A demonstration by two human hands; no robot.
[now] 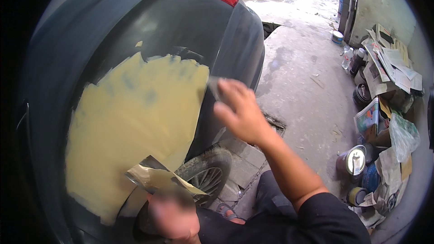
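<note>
Right hand (242, 110) clamps a thin spreader (214, 87) by the right edge of the yellow filler (140, 113) on the dark car panel (176, 27), above the wheel (209, 171). Left hand (174, 214) carries a metal sheet (147, 171); blur covers it, so I can't tell its closure. I'd keep the spreader low, pressure even, filler edges thin.

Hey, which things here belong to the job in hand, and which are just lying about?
In the job:
dark car with yellow coating
shiny metal sheet, held by the left hand
thin blade, blurred, in the right hand

Apparently lying about:
newspapers
clear plastic bag
clear bottle
silver-topped can
</note>
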